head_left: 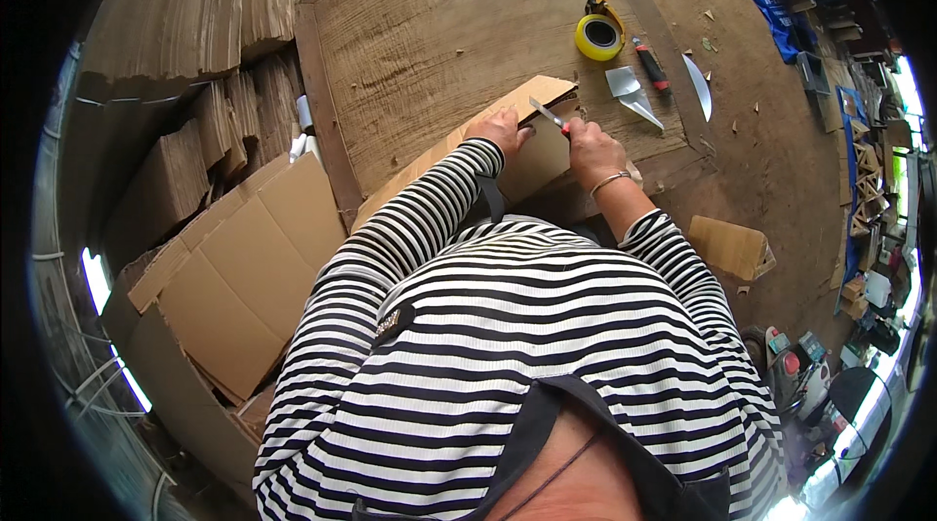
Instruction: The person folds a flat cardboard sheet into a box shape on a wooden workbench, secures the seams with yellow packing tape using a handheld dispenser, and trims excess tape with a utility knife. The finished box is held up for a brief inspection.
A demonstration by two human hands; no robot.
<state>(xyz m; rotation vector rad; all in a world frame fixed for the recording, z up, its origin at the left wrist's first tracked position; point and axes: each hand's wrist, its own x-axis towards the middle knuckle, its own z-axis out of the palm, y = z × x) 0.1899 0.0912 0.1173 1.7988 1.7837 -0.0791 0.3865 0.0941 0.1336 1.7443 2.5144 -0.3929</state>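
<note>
A folded brown cardboard sheet (535, 173) lies at the near edge of the wooden table (420, 43), in front of my body. My left hand (504, 134) grips its upper edge, the thumb toward the right. My right hand (593, 152) is closed around a knife (547, 114) with a red handle. The knife's pale blade points up and left, close to the cardboard's edge and the left thumb; whether it touches the cardboard, I cannot tell. Beyond my right hand lie a yellow tape roll (598, 34) in a dispenser and a second, red-and-black handled tool (651, 67).
Shiny silver-white scraps (632, 95) rest on the table's right side. A white curved strip (698, 88) lies at its right border. Tall cardboard stacks (161, 28) and a large flattened carton (234, 277) stand left. A brown block-shaped object (730, 248) is on the floor at right.
</note>
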